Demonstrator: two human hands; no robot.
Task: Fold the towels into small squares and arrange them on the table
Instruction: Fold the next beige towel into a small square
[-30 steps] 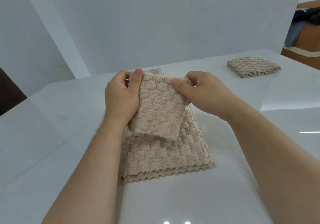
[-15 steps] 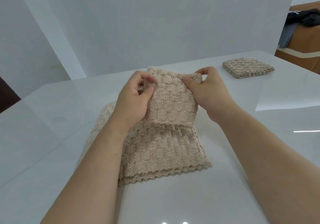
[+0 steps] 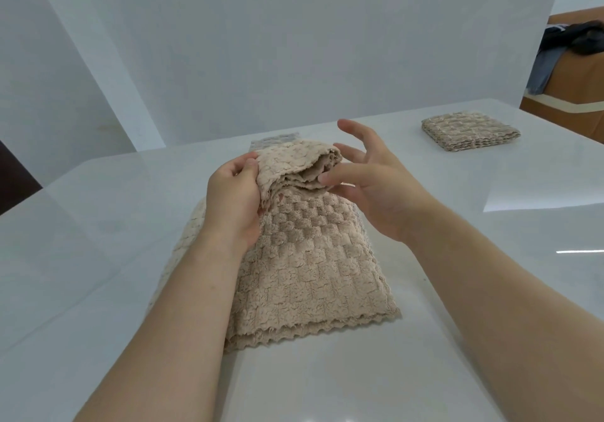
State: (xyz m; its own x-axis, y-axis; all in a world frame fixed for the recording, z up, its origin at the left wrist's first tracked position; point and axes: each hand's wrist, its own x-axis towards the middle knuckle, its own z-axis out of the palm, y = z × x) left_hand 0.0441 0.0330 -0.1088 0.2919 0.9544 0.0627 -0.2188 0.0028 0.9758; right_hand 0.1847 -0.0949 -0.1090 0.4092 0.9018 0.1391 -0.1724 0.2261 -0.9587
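Pinching the folded towel (image 3: 294, 166) in your left hand (image 3: 233, 199), you had your right hand (image 3: 376, 179) released, fingers spread; that one-sided grip risked the layers sagging apart.

I see one view only, from a wide-angle camera worn on the head, looking forward and down across the white table (image 3: 376, 372) toward its far edge, close above the near edge and both forearms.
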